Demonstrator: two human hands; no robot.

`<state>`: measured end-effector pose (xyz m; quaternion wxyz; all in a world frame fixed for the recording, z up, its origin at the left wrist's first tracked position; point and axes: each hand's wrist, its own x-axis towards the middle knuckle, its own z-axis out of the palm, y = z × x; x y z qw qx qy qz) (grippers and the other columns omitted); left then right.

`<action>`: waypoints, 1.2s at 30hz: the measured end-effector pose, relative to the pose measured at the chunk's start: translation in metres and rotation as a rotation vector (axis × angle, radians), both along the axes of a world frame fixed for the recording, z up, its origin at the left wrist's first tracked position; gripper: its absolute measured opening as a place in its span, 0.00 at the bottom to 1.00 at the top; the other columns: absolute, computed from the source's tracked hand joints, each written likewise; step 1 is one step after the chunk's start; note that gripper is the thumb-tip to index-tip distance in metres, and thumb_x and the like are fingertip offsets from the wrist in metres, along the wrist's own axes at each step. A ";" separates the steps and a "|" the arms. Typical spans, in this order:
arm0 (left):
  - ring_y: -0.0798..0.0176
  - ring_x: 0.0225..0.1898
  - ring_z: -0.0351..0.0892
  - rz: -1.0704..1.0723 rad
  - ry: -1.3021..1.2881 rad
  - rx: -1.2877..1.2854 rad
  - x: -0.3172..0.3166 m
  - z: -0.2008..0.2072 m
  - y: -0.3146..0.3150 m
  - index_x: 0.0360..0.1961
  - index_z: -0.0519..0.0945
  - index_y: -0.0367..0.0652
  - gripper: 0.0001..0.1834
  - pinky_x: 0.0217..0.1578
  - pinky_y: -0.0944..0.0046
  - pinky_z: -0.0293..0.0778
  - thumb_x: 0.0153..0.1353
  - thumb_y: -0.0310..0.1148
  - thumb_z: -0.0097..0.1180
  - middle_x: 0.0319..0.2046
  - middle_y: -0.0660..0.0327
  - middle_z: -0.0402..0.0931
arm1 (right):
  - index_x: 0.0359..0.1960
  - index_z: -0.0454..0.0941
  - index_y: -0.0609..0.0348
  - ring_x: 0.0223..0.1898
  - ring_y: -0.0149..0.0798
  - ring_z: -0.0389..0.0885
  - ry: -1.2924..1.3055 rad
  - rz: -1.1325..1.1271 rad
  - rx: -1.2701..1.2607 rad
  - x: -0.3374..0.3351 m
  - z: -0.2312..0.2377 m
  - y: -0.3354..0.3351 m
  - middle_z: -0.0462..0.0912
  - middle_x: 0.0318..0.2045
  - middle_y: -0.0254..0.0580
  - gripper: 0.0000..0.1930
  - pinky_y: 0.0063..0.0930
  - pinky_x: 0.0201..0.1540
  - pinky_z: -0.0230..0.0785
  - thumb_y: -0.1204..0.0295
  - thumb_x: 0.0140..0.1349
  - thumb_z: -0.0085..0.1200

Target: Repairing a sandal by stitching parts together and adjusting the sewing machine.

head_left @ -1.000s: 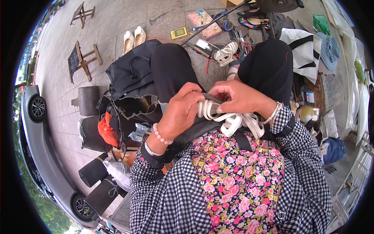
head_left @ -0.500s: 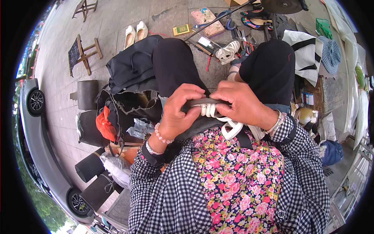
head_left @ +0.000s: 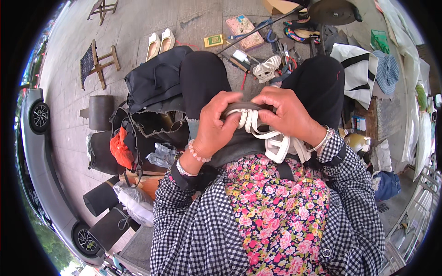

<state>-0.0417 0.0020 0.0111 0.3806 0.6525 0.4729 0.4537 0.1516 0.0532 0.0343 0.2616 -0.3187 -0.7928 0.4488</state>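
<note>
A sandal with white straps (head_left: 277,148) and a dark sole is held over my lap, its sole bowed upward between my hands. Fingers and thumb of my left hand (head_left: 216,123) close round one end of the sole. My right hand (head_left: 291,114) grips the other side, thumb and fingers pressed against the sole edge. Some white straps loop down between the hands, and the rest hang below my right hand against my flowered apron (head_left: 276,207). Both palms hide parts of the sole.
A black bag (head_left: 154,76) lies by my left knee, an orange bag (head_left: 121,148) below it. White shoes (head_left: 160,43) and a folding stool (head_left: 97,64) stand on the paving. Tools (head_left: 287,50) lie ahead, near a white bag with black bands (head_left: 352,69). A silver car (head_left: 50,179) is far left.
The sandal's sole is bowed more sharply now, and more of its white straps show. My left hand has shifted slightly, and both hands still grip it.
</note>
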 end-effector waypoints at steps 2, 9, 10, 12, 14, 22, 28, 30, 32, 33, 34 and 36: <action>0.67 0.34 0.73 0.029 -0.148 -0.061 0.003 0.000 0.009 0.45 0.71 0.36 0.20 0.35 0.70 0.70 0.47 0.18 0.53 0.34 0.60 0.73 | 0.32 0.75 0.66 0.27 0.35 0.75 0.007 -0.023 -0.016 0.004 -0.003 0.007 0.75 0.26 0.42 0.08 0.25 0.30 0.67 0.78 0.48 0.52; 0.66 0.48 0.69 -0.178 -0.696 -0.582 0.003 -0.002 0.024 0.58 0.58 0.35 0.27 0.47 0.65 0.67 0.59 0.30 0.50 0.48 0.57 0.68 | 0.39 0.73 0.69 0.33 0.21 0.73 0.376 -0.249 -0.452 0.019 -0.007 0.021 0.76 0.32 0.32 0.10 0.15 0.36 0.67 0.80 0.54 0.52; 0.66 0.48 0.69 -0.192 -0.700 -0.569 0.004 -0.005 0.026 0.58 0.58 0.35 0.27 0.47 0.65 0.67 0.59 0.30 0.50 0.48 0.57 0.68 | 0.38 0.73 0.68 0.32 0.21 0.73 0.438 -0.329 -0.467 0.018 -0.004 0.023 0.76 0.31 0.32 0.10 0.15 0.36 0.67 0.79 0.53 0.53; 0.64 0.50 0.68 -0.235 -0.535 -0.644 0.006 -0.006 0.026 0.59 0.57 0.38 0.27 0.49 0.61 0.67 0.60 0.31 0.48 0.50 0.56 0.67 | 0.37 0.73 0.68 0.32 0.21 0.73 0.504 -0.405 -0.469 0.016 -0.003 0.028 0.76 0.30 0.32 0.10 0.15 0.35 0.67 0.79 0.52 0.54; 0.65 0.51 0.67 -0.268 -0.525 -0.630 0.013 -0.004 0.027 0.59 0.56 0.39 0.27 0.49 0.64 0.67 0.60 0.32 0.48 0.50 0.57 0.66 | 0.35 0.73 0.68 0.30 0.21 0.73 0.523 -0.533 -0.478 0.013 -0.006 0.030 0.76 0.28 0.33 0.10 0.15 0.33 0.67 0.79 0.51 0.57; 0.63 0.40 0.76 -0.192 -1.020 -0.895 0.014 -0.006 0.027 0.58 0.58 0.40 0.28 0.41 0.65 0.74 0.54 0.21 0.42 0.43 0.58 0.71 | 0.38 0.73 0.68 0.30 0.22 0.73 0.483 -0.448 -0.543 0.000 0.001 0.018 0.77 0.30 0.33 0.11 0.16 0.33 0.68 0.77 0.54 0.55; 0.65 0.39 0.76 -0.255 -1.041 -0.958 0.011 -0.012 0.028 0.57 0.60 0.41 0.27 0.39 0.67 0.75 0.55 0.23 0.47 0.41 0.59 0.73 | 0.37 0.74 0.68 0.32 0.22 0.73 0.390 -0.389 -0.395 0.005 -0.002 0.015 0.76 0.30 0.32 0.10 0.16 0.33 0.68 0.73 0.57 0.52; 0.66 0.38 0.76 -0.294 -1.049 -0.973 0.010 -0.012 0.028 0.57 0.61 0.41 0.26 0.39 0.67 0.75 0.55 0.24 0.49 0.40 0.60 0.73 | 0.38 0.74 0.68 0.30 0.22 0.73 0.382 -0.388 -0.404 0.004 0.002 0.013 0.76 0.30 0.31 0.10 0.16 0.33 0.69 0.74 0.57 0.52; 0.66 0.38 0.76 -0.308 -1.047 -0.969 0.010 -0.015 0.027 0.56 0.61 0.40 0.25 0.39 0.67 0.75 0.55 0.25 0.49 0.40 0.60 0.74 | 0.38 0.74 0.68 0.30 0.22 0.73 0.387 -0.396 -0.435 0.005 0.000 0.012 0.76 0.30 0.32 0.10 0.16 0.33 0.69 0.73 0.57 0.52; 0.66 0.38 0.77 -0.322 -1.042 -0.964 0.010 -0.016 0.026 0.56 0.62 0.40 0.25 0.39 0.68 0.74 0.56 0.25 0.48 0.40 0.60 0.74 | 0.38 0.74 0.68 0.30 0.22 0.73 0.395 -0.403 -0.463 0.006 0.000 0.011 0.76 0.31 0.32 0.10 0.17 0.33 0.69 0.73 0.57 0.53; 0.66 0.38 0.77 -0.318 -1.045 -0.966 0.010 -0.016 0.026 0.56 0.62 0.40 0.25 0.39 0.68 0.74 0.56 0.25 0.48 0.40 0.60 0.74 | 0.38 0.74 0.68 0.30 0.22 0.73 0.393 -0.401 -0.467 0.006 -0.001 0.011 0.76 0.31 0.32 0.10 0.17 0.33 0.69 0.73 0.57 0.53; 0.66 0.39 0.77 -0.347 -0.937 -0.862 0.011 -0.018 0.025 0.54 0.63 0.39 0.23 0.39 0.67 0.74 0.57 0.28 0.49 0.40 0.59 0.74 | 0.39 0.74 0.68 0.30 0.22 0.74 0.386 -0.432 -0.520 0.008 -0.003 0.009 0.77 0.32 0.34 0.10 0.17 0.33 0.69 0.73 0.58 0.52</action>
